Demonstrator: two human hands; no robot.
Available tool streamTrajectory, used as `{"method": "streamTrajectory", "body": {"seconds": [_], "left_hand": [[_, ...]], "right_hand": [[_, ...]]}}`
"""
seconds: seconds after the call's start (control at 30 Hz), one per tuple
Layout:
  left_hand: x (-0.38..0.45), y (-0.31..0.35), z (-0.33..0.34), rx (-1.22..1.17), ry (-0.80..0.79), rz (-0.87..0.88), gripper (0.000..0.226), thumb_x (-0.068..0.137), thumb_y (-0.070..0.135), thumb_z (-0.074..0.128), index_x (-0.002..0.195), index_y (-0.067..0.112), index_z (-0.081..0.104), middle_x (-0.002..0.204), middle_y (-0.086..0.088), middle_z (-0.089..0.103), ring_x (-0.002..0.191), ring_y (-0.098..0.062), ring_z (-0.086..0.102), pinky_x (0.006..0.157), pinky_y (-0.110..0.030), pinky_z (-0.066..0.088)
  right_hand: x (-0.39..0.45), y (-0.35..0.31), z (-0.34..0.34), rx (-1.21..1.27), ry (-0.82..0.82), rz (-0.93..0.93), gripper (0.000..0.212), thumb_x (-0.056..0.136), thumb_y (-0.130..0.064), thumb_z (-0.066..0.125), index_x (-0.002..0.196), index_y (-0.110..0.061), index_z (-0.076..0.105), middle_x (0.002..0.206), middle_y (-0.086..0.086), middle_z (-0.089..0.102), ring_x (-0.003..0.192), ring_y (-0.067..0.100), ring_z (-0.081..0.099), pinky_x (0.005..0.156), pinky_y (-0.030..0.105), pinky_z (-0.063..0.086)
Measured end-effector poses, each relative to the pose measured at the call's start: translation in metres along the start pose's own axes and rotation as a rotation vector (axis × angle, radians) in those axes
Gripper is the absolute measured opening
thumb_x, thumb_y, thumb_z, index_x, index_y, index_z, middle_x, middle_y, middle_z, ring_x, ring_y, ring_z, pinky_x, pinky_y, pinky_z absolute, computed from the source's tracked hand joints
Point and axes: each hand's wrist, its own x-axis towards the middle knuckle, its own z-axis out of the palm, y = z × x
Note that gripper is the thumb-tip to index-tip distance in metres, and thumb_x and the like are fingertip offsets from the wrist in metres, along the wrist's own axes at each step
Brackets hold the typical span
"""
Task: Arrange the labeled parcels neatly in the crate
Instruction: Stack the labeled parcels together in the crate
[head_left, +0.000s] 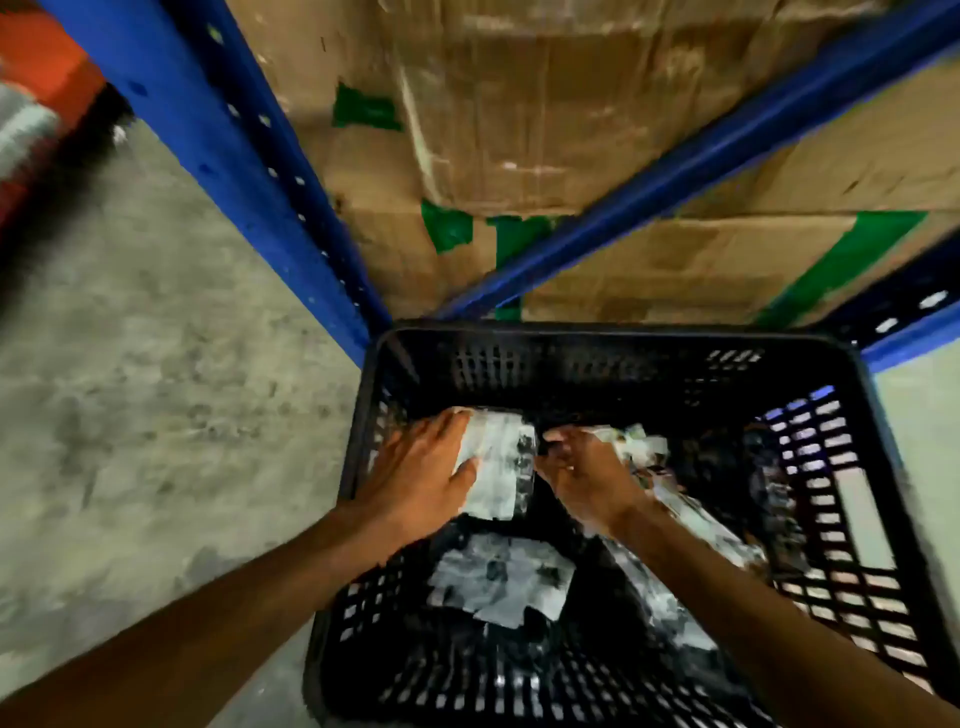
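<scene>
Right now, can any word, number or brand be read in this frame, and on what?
None is legible.
Parcel under the left hand: white label, print blurred.
Near parcel label: dark smudges only.
Labels by the right hand: blurred.
Cardboard boxes: green tape, no readable text.

Black latticed crate (613, 338) on floor; white-labeled dark parcels (501, 579) lying inside.

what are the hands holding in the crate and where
The left hand lies flat on a labeled parcel's left edge. The right hand pinches another parcel at its near-left corner; blur hides the exact grip.
</scene>
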Motion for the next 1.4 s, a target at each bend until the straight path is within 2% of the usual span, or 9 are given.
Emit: {"method": "streamTrajectory", "body": {"seconds": [0.17,0.33,0.47,0.57,0.67,0.83,1.0,1.17,1.4], "left_hand": [[0.064,-0.016,0.077,-0.12,-0.282,-0.251,0.046,0.099,0.02,0.035,0.143,0.006,0.037,0.148,-0.018,0.043,0.132,-0.033,0.046,0.105,-0.037,0.041],[0.081,0.006,0.086,-0.177,-0.37,-0.258,0.048,0.103,0.016,0.026,0.147,-0.004,0.03,0.154,-0.023,0.033,0.138,-0.034,0.039,0.108,-0.036,0.035],[0.09,0.007,0.074,-0.47,-0.378,-0.26,0.066,0.101,0.05,0.014,0.156,0.015,0.015,0.164,-0.012,0.011,0.15,-0.028,0.016,0.119,-0.039,0.017],[0.088,0.007,0.063,-0.785,-0.296,-0.314,0.072,0.095,0.063,0.016,0.155,0.024,0.021,0.162,-0.01,0.02,0.148,-0.028,0.023,0.116,-0.042,0.022],[0.083,0.001,0.063,-0.881,-0.144,-0.354,0.094,0.079,0.071,0.05,0.151,0.014,0.033,0.155,-0.011,0.037,0.14,-0.029,0.039,0.113,-0.04,0.034],[0.08,-0.011,0.063,-0.726,-0.06,-0.378,0.102,0.063,0.042,0.085,0.145,0.007,0.037,0.145,-0.014,0.048,0.13,-0.03,0.05,0.103,-0.034,0.045],[0.081,-0.011,0.058,-0.783,0.086,-0.401,0.07,0.057,0.035,0.074,0.12,0.008,0.061,0.12,-0.014,0.063,0.105,-0.032,0.064,0.088,-0.037,0.057],[0.077,-0.01,0.055,-1.228,-0.039,-0.341,0.032,0.067,0.024,0.065,0.094,0.009,0.073,0.091,-0.015,0.074,0.076,-0.029,0.068,0.077,-0.039,0.056],[0.084,-0.004,0.077,-0.752,0.15,-0.441,0.048,0.089,0.03,0.052,0.124,-0.003,0.058,0.125,-0.017,0.061,0.114,-0.033,0.059,0.087,-0.032,0.047]], "right_hand": [[0.061,0.035,0.057,0.002,-0.156,0.216,0.018,0.094,-0.021,0.055,0.101,-0.006,0.062,0.092,0.011,0.057,0.062,0.014,0.05,0.052,0.023,0.04],[0.081,0.042,0.077,0.188,-0.097,0.281,0.056,0.101,-0.045,0.031,0.134,-0.004,0.052,0.137,0.016,0.052,0.11,0.026,0.056,0.094,0.032,0.044],[0.084,0.031,0.07,0.339,-0.025,0.372,0.076,0.09,-0.068,0.022,0.126,-0.01,0.055,0.123,0.012,0.055,0.107,0.029,0.055,0.083,0.036,0.051],[0.075,0.019,0.061,0.476,-0.112,0.297,0.079,0.091,-0.068,0.02,0.134,-0.009,0.05,0.131,0.017,0.057,0.127,0.035,0.052,0.102,0.043,0.044],[0.059,0.003,0.059,0.644,-0.22,0.21,0.07,0.095,-0.062,0.019,0.103,-0.001,0.053,0.088,0.022,0.062,0.098,0.041,0.066,0.073,0.045,0.056],[0.054,0.02,0.051,0.773,-0.212,0.131,0.066,0.101,-0.05,0.018,0.095,0.003,0.056,0.088,0.027,0.067,0.075,0.034,0.069,0.071,0.04,0.058],[0.057,0.04,0.047,0.291,-0.073,0.223,0.061,0.101,-0.045,0.028,0.135,0.004,0.043,0.116,0.029,0.06,0.098,0.042,0.066,0.092,0.05,0.054],[0.078,0.055,0.05,0.429,-0.059,0.297,0.11,0.065,-0.089,0.037,0.148,-0.017,0.033,0.148,0.011,0.044,0.126,0.035,0.052,0.104,0.05,0.044],[0.093,0.067,0.063,0.273,0.071,0.18,0.07,0.077,-0.058,0.063,0.125,-0.009,0.051,0.117,0.009,0.066,0.102,0.026,0.066,0.09,0.039,0.055]]}}
